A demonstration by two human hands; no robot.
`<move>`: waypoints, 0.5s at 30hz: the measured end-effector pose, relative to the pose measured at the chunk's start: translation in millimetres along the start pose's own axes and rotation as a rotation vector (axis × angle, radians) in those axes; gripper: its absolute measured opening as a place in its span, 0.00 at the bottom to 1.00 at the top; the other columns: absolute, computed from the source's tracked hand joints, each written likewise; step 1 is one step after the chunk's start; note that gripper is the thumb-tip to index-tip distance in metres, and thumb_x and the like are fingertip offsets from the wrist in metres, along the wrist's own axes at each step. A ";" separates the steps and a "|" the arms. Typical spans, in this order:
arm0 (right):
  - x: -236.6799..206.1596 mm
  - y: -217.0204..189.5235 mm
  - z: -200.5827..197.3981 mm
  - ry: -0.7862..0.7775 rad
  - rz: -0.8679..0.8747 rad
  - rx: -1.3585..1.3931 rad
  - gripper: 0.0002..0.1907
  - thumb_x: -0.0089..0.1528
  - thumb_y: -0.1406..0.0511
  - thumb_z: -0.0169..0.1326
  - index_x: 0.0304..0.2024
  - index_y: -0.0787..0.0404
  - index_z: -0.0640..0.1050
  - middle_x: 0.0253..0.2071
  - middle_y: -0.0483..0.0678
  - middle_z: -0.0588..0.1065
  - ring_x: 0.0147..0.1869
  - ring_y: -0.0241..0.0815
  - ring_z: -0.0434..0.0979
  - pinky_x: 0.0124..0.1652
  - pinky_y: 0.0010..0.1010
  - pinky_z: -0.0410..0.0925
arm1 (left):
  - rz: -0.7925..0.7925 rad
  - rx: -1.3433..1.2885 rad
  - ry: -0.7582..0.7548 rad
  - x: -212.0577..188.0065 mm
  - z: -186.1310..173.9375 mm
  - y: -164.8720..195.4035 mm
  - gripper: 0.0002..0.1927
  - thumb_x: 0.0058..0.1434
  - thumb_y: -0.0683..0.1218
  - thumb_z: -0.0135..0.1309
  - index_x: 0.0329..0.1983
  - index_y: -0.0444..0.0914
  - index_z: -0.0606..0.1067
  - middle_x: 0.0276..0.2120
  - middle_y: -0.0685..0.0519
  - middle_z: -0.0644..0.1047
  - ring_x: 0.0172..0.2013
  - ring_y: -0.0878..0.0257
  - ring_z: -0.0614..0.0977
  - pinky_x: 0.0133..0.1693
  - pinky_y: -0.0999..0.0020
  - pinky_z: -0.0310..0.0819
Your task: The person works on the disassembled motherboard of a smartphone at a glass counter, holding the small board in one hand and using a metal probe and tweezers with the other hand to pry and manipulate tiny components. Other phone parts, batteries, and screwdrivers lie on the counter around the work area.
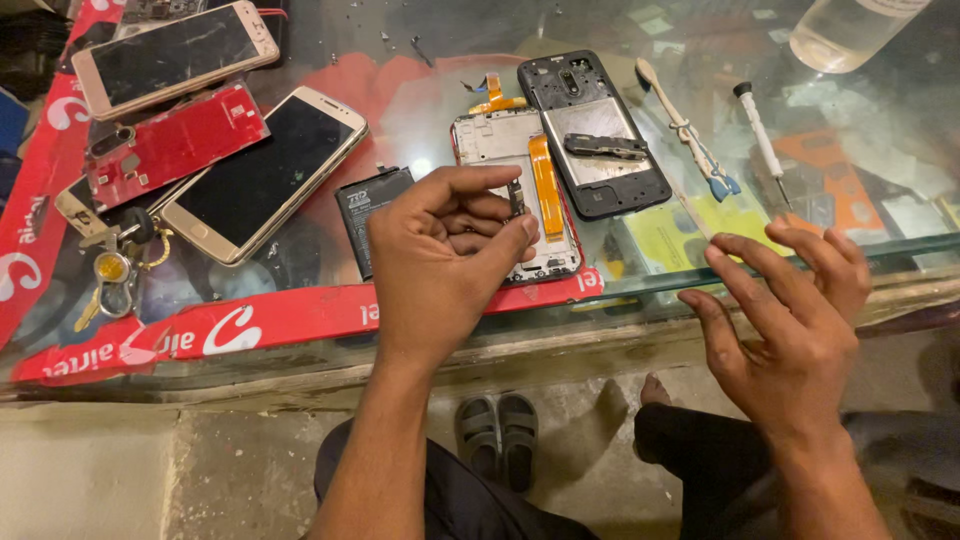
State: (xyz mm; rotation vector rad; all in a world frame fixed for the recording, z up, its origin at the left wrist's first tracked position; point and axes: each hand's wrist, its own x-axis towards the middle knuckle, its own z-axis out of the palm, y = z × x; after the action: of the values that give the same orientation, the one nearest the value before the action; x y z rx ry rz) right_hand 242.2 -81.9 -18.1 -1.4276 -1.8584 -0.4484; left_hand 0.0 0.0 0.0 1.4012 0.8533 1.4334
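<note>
Left hand (pixel 450 250) pinched shut on small dark part (pixel 517 197) above opened phone (pixel 520 190); right hand (pixel 790 320) spread apart, empty. Judged light, stiff, fragile, easily dropped; best gripped by edges.

Small dark part (pixel 517 197): narrow, upright, pinched between left thumb and fingertips, just above opened phone. Opened phone (pixel 520 190): back removed, red-edged frame, pale inside, orange ribbon cable running lengthwise; lies flat on glass counter near front edge, lower end partly hidden behind hand.
</note>
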 end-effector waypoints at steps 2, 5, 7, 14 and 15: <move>-23.1 12.3 0.1 0.033 0.045 -0.037 0.10 0.66 0.71 0.68 0.48 0.57 0.83 0.50 0.47 0.81 0.62 0.42 0.71 0.63 0.35 0.62 | 0.009 0.012 -0.001 2.1 -0.3 -0.5 0.15 0.59 0.33 0.62 0.50 0.28 0.78 0.33 0.50 0.81 0.32 0.68 0.86 0.34 0.78 0.86; -52.0 30.2 -10.2 0.152 0.100 -0.015 0.08 0.72 0.72 0.65 0.51 0.57 0.82 0.53 0.45 0.80 0.61 0.38 0.73 0.62 0.28 0.65 | 0.012 0.036 0.005 0.8 -0.1 -0.3 0.15 0.58 0.33 0.63 0.49 0.29 0.78 0.33 0.50 0.81 0.32 0.68 0.86 0.33 0.78 0.85; -67.4 35.0 -15.4 0.234 0.154 -0.002 0.08 0.71 0.72 0.65 0.51 0.57 0.81 0.52 0.45 0.80 0.60 0.38 0.73 0.61 0.28 0.66 | 0.014 0.046 0.006 0.5 0.4 -0.3 0.15 0.58 0.33 0.63 0.49 0.29 0.79 0.33 0.51 0.81 0.32 0.69 0.86 0.33 0.78 0.84; -92.2 38.7 -23.2 0.346 0.255 0.053 0.08 0.71 0.72 0.64 0.50 0.59 0.80 0.50 0.47 0.80 0.57 0.39 0.75 0.57 0.29 0.67 | 0.027 0.077 0.001 0.3 -0.2 -0.8 0.15 0.58 0.34 0.63 0.49 0.30 0.79 0.32 0.51 0.81 0.32 0.69 0.86 0.33 0.79 0.83; -93.1 38.6 -23.6 0.361 0.265 0.067 0.08 0.71 0.72 0.64 0.50 0.59 0.80 0.49 0.47 0.80 0.56 0.39 0.75 0.57 0.29 0.67 | 0.035 0.095 0.004 0.7 0.1 -1.0 0.15 0.58 0.34 0.63 0.49 0.30 0.79 0.32 0.52 0.81 0.31 0.70 0.86 0.33 0.79 0.83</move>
State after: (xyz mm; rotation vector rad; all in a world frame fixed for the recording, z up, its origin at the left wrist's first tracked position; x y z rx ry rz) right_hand 296.4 -148.1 -76.2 -1.4171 -1.3651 -0.4711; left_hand 0.2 1.0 -0.6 1.4910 0.9138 1.4384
